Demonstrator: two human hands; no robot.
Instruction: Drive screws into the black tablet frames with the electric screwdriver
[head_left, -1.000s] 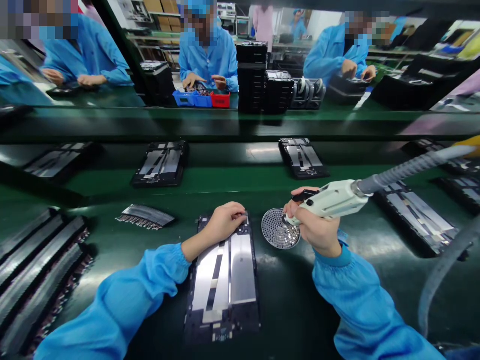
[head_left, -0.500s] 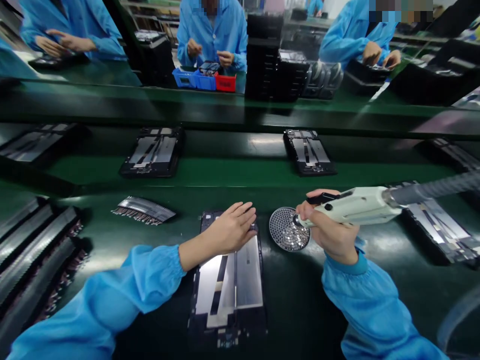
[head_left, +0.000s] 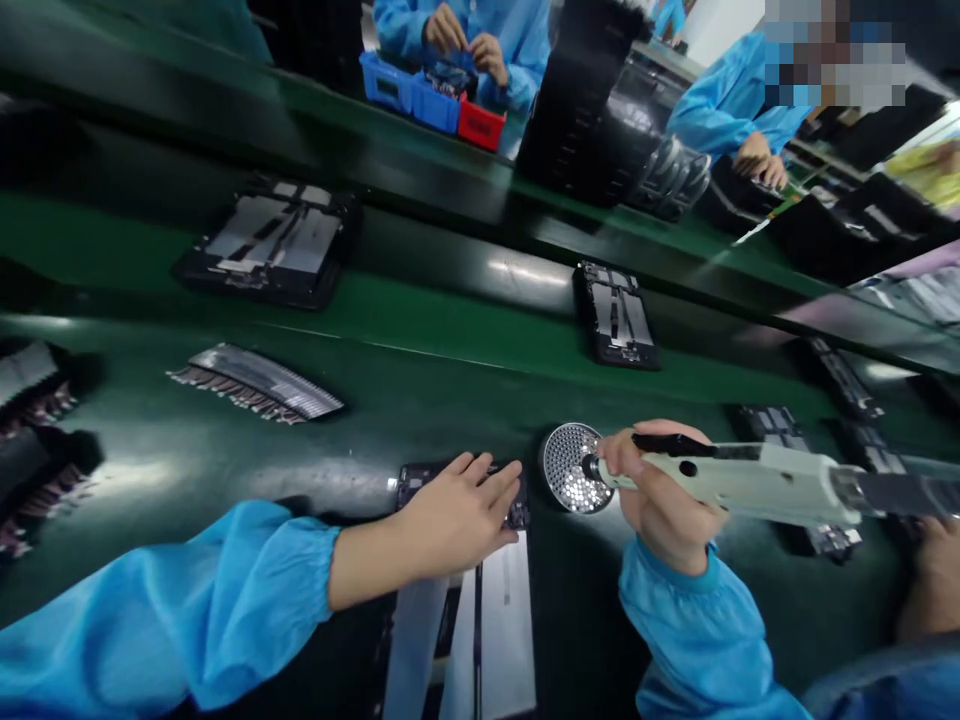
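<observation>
My left hand (head_left: 457, 515) lies flat, fingers stretched out, on the top end of a dark device frame with silver plates (head_left: 480, 620) on the green bench in front of me. My right hand (head_left: 660, 500) is wrapped round a pale electric screwdriver (head_left: 750, 480) with a grey hose at its back. The screwdriver's tip rests at the edge of a round perforated screw dish (head_left: 574, 480), just right of the frame.
A fan of silver strips (head_left: 255, 385) lies to the left. More device frames (head_left: 615, 315) (head_left: 270, 240) sit on the green conveyor beyond. Stacked black trays (head_left: 577, 110) and blue and red bins (head_left: 431, 100) stand at the far bench, where people in blue coats work. Another person's hand (head_left: 934, 575) shows at right.
My left hand went from a pinch at the frame's top edge to lying flat on it. The view tilted and dropped closer to the bench. The screwdriver stays at the dish.
</observation>
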